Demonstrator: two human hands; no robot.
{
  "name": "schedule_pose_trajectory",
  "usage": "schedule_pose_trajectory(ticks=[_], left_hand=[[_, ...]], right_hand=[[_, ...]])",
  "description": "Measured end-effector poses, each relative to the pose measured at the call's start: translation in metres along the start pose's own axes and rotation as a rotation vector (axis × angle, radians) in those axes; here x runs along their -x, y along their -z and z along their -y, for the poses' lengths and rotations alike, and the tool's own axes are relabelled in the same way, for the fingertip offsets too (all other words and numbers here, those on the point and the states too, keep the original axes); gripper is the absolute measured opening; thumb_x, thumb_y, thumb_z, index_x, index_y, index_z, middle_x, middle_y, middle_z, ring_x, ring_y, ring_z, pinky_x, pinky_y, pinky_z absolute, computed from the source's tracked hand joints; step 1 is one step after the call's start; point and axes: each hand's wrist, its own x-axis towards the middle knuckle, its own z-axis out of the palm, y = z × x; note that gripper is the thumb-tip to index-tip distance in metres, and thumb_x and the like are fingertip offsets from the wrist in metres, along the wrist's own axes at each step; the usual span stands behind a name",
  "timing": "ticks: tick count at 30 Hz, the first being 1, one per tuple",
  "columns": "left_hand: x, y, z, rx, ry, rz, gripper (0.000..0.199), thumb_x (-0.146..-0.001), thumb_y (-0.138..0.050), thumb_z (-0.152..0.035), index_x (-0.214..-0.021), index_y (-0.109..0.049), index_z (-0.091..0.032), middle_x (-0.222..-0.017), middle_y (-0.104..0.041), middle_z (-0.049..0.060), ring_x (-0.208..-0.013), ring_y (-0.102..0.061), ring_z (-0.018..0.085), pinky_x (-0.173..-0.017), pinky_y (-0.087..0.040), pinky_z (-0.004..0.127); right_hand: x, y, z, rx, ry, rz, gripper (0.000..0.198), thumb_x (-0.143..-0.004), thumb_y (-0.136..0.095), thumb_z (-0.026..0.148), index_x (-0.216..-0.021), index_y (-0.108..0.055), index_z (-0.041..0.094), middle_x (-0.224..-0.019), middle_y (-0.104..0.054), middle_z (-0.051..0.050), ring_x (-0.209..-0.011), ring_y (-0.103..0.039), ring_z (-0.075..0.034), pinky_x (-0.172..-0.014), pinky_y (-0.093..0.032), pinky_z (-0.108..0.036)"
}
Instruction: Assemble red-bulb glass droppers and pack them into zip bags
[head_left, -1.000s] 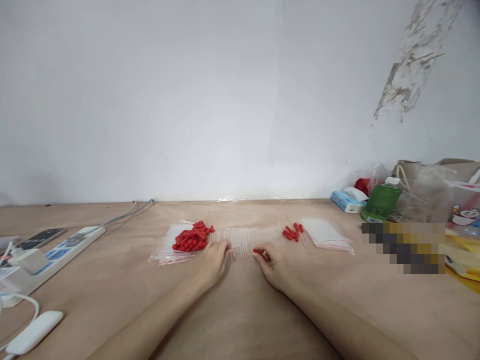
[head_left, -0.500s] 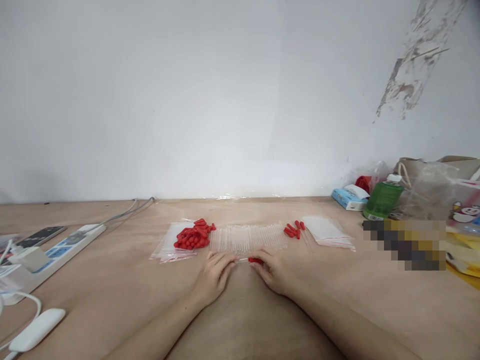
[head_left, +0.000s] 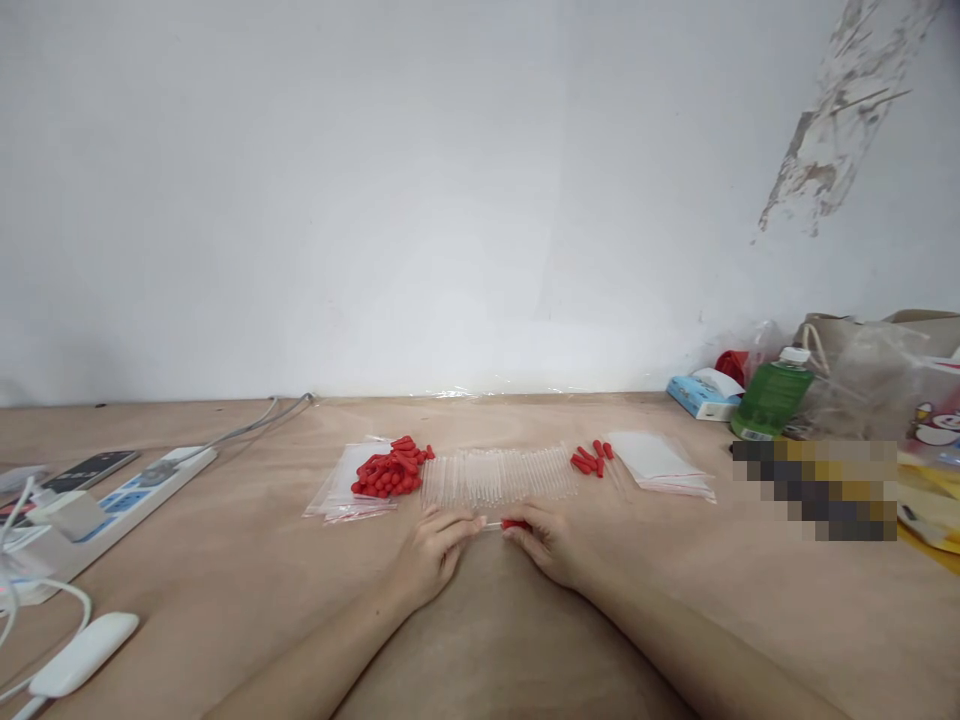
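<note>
Near the middle of the surface (head_left: 225, 570), the left hand (head_left: 435, 553) pinches a thin clear tube (head_left: 492, 526), and the right hand (head_left: 551, 540) has its fingers closed on a red bulb (head_left: 513, 523) at that tube's right end. Fingers cover much of both pieces, so I can't make out how far the bulb sits over the tube. Just beyond lies a row of clear tubes (head_left: 495, 475). Flat plastic bags (head_left: 337, 485) lie left of it, partly buried under a heap of red bulbs (head_left: 390, 472); more flat bags (head_left: 660, 462) are off to the right, near a few loose bulbs (head_left: 582, 464). Whether either stack has anything inside, I can't tell. Over by the wall, a blue tissue box (head_left: 694, 398) has a white tissue (head_left: 718, 383) poking out, beside a white-capped green bottle (head_left: 772, 400). Next to that, a cloudy plastic bag (head_left: 862, 390) hides its contents, and a blocky blur masks something in front. At far left, the frame cuts off a power strip (head_left: 180, 468).
</note>
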Motion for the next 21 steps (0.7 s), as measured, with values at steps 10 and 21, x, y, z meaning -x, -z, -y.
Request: schedule_pose_trajectory(ticks=[10, 21], left_hand=[[0.003, -0.0038, 0.0039, -0.015, -0.04, 0.01, 0.035, -0.084, -0.036, -0.009, -0.107, -0.059, -0.021, -0.095, -0.066, 0.007, -0.084, -0.06, 0.014, -0.074, -0.044, 0.029], [0.0007, -0.0023, -0.0005, -0.041, -0.095, 0.0, 0.034, -0.085, -0.035, -0.008, -0.106, -0.059, -0.02, -0.091, -0.066, 0.007, -0.081, -0.059, 0.015, -0.071, -0.039, 0.03]], right_hand=[[0.0019, -0.0011, -0.0041, 0.044, 0.047, -0.015, 0.015, -0.084, -0.046, 0.024, -0.082, -0.061, 0.021, -0.074, -0.061, -0.002, -0.073, -0.056, -0.014, -0.068, -0.045, -0.026], [0.0004, -0.0024, -0.0057, 0.187, 0.207, 0.008, 0.012, -0.084, -0.046, 0.022, -0.08, -0.058, 0.019, -0.071, -0.061, -0.003, -0.067, -0.053, -0.014, -0.07, -0.038, -0.031]])
